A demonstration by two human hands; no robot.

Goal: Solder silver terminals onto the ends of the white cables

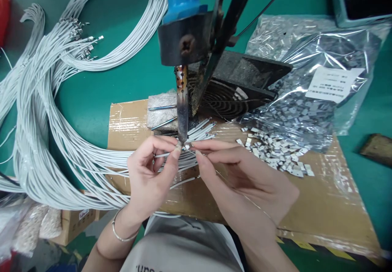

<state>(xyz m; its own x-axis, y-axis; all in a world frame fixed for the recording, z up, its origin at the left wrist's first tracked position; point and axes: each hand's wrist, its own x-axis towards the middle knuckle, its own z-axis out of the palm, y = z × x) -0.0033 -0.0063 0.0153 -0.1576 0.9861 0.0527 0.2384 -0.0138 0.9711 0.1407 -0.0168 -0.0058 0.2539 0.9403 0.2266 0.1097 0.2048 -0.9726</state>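
Under the tip of a mounted soldering iron [183, 117], both hands meet over the cardboard. My left hand [154, 174] is closed, its thumb and finger pinching the end of a white wire [161, 155]. Thin solder wire [222, 177] runs through the closed fingers of my right hand [241, 178], which pinch it close to the iron tip. A small white metal tab [187, 146] shows between the fingertips; which hand grips it I cannot tell. More white wires [202, 131] lie with their ends just behind my fingers.
Loose metal tabs [284, 151] are heaped right of my right hand, by a clear bag of tabs [306, 108]. A black fan [223, 96] stands behind the iron. Large bundles of white wires [39, 121] cover the left side. Cardboard [321, 206] lies on the green table [128, 84].
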